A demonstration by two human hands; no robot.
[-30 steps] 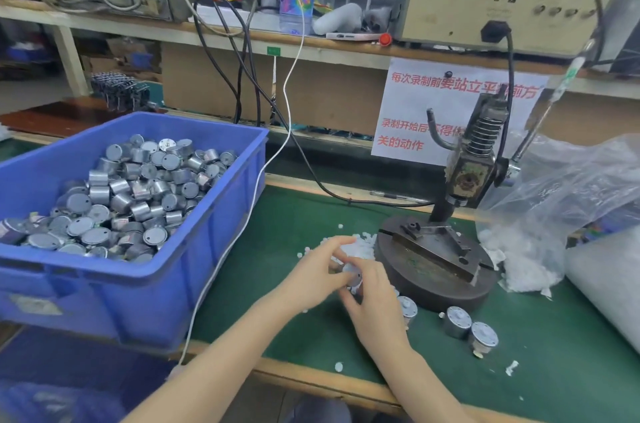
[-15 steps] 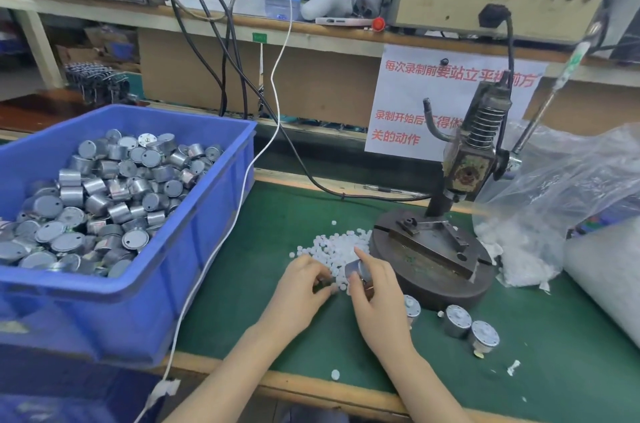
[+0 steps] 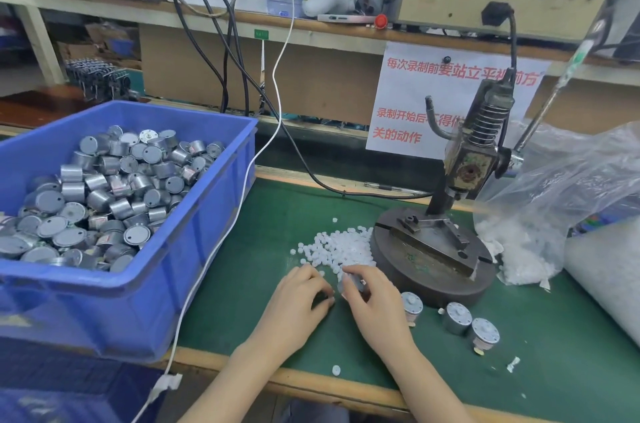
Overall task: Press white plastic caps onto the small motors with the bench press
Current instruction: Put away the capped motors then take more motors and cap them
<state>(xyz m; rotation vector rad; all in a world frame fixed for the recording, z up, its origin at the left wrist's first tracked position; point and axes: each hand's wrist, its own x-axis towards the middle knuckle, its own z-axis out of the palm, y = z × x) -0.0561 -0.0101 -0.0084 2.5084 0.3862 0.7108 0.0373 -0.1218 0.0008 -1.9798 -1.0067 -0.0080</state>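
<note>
My right hand (image 3: 372, 301) grips a small silver motor (image 3: 350, 281) just in front of a loose pile of white plastic caps (image 3: 337, 247) on the green mat. My left hand (image 3: 299, 298) sits close beside it with its fingers curled; what its fingertips hold is too small to tell. The bench press (image 3: 433, 249) stands to the right of the pile, its round base bare and its lever raised. Three more motors (image 3: 457, 318) lie in front of the press base. A blue bin (image 3: 194, 242) full of silver motors (image 3: 104, 194) is on the left.
A clear plastic bag (image 3: 554, 200) with white caps spilling out lies right of the press. A white cable (image 3: 221, 242) runs down along the bin's right side. A stray cap (image 3: 336, 369) lies near the table's wooden front edge. A shelf with equipment and wires spans the back.
Both hands have drawn slightly back towards me from the cap pile, staying close together around the motor. The view has shifted a little.
</note>
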